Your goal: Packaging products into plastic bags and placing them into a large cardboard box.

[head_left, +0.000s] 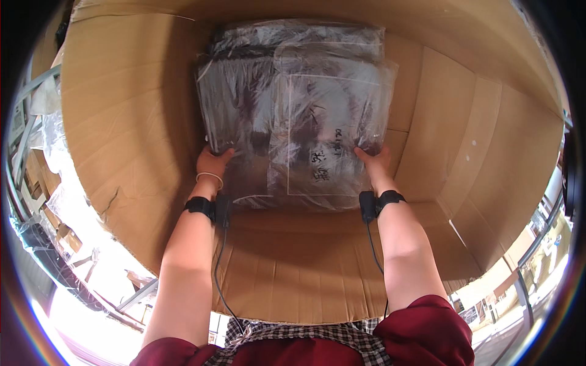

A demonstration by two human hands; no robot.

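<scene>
Both my arms reach down into a large cardboard box (116, 122). Between my hands lies a flat, dark package in clear plastic wrap (256, 122), with black handwriting on its front. My left hand (213, 163) grips the package's left edge, thumb on top and the other fingers mostly hidden at its side. At the right edge my right hand (375, 163) holds it the same way, thumb over the plastic. Another plastic-wrapped package (299, 32) shows just beyond, partly covered by the nearer one.
The box's tall cardboard walls surround my forearms, and its near flap (299, 274) bends toward my body. Black straps with cables (221, 256) circle both wrists. Outside on the left are metal bars and crumpled clear plastic (55, 189); a metal rail (540, 232) stands at the right.
</scene>
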